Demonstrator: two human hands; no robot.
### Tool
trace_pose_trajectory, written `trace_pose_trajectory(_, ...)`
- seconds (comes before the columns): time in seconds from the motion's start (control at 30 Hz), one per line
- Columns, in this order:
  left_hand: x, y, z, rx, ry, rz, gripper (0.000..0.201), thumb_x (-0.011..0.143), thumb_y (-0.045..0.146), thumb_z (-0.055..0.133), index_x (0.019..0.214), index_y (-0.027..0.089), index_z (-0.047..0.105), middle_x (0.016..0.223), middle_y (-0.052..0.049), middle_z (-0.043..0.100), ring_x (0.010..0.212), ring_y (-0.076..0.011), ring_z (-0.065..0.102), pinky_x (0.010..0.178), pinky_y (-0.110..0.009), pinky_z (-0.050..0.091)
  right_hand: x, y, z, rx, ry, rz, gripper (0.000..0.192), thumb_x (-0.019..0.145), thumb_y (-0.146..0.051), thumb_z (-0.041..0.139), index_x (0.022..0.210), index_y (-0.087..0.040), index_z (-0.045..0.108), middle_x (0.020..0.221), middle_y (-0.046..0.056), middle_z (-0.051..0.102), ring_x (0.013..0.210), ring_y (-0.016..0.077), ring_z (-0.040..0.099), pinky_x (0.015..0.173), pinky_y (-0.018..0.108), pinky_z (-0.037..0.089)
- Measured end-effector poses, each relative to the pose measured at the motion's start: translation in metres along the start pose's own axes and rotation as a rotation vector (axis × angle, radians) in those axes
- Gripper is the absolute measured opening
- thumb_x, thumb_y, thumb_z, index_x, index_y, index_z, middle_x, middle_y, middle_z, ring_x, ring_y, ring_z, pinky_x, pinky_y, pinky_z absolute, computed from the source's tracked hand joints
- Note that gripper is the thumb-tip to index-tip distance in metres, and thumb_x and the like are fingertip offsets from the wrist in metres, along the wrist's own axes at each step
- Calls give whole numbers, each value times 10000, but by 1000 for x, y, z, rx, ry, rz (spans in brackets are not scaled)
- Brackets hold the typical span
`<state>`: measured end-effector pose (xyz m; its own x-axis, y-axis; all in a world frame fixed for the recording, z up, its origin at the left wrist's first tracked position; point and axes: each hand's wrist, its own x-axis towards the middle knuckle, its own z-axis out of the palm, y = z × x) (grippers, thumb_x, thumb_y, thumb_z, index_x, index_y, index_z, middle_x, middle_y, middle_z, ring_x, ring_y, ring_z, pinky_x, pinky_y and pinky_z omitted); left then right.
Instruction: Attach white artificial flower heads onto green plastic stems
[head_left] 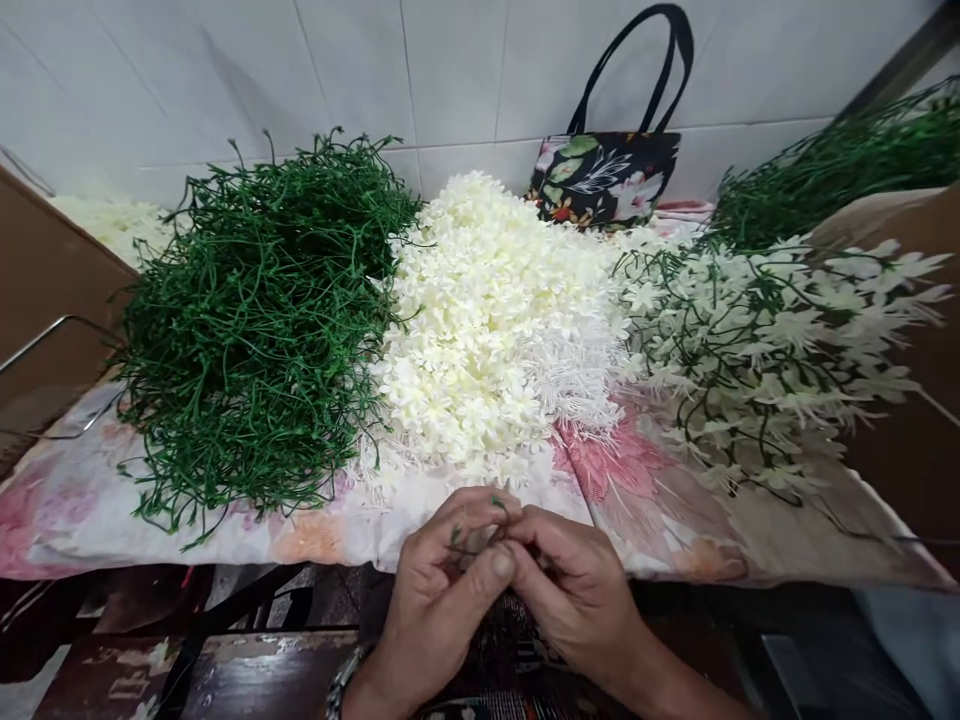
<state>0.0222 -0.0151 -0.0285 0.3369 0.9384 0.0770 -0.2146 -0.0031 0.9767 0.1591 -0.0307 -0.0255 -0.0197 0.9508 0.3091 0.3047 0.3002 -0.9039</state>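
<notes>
At 6 o'clock I see left hand (439, 585) and right hand (570, 590) touching, fingertips pinching a thin green plastic stem (498, 503) together for grip. Tangled green stem pile (255, 320) at 10, cream-white fabric blossom heap (495, 320) at 12, within reach.

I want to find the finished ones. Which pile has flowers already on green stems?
The pile on the right: white flowers on stems. The green pile is bare stems; the middle pile only blossoms.

Stem (480, 535) mostly hidden inside the pinch of left hand (442, 590) and right hand (570, 590); only tiny green bits showing. Too small to tell its shape. Wrists cut off by the bottom edge. Far right of the grip, green pile (847, 165) cut off by the edge.
</notes>
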Motion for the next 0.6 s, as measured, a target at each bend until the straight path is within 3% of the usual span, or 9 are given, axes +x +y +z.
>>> trace_pose_trajectory(0.13,9,3,7,-65,90,-15,143,842,193,606,786,234,730,864,-30,662,873,-153,596,828,-250,459,-1,1,3,-150,-54,-178,241,898,-162,455,675,-160,546,543,-30,484,484,78,444,455,191,357)
trace_pose_trajectory(0.23,12,5,3,-52,179,-4,135,828,189,622,729,207,712,855,-29,639,815,-137,588,775,-232,455,3,6,-12,-281,-88,-240,197,897,-168,471,731,-155,577,606,3,551,547,103,497,506,217,399)
trace_pose_trajectory(0.33,16,5,-3,-72,281,-22,128,826,230,626,720,187,683,800,-7,584,560,-66,494,546,-195,399,12,16,-32,-478,-60,-301,140,885,-129,481,827,-150,607,707,46,601,664,144,542,601,263,441)
trace_pose_trajectory(0.43,19,0,-7,-96,286,-121,153,821,291,630,731,168,649,698,19,513,447,-31,318,420,-188,227,22,27,-43,-670,-103,-318,162,883,-115,463,844,-143,618,776,77,597,740,176,548,648,296,448)
trace_pose_trajectory(0.6,18,-8,-6,3,247,-171,227,828,358,604,726,156,608,624,33,440,477,-54,280,432,-204,189,27,39,-40,-814,-109,-384,221,862,-53,454,778,-156,630,727,62,578,703,170,516,652,299,430)
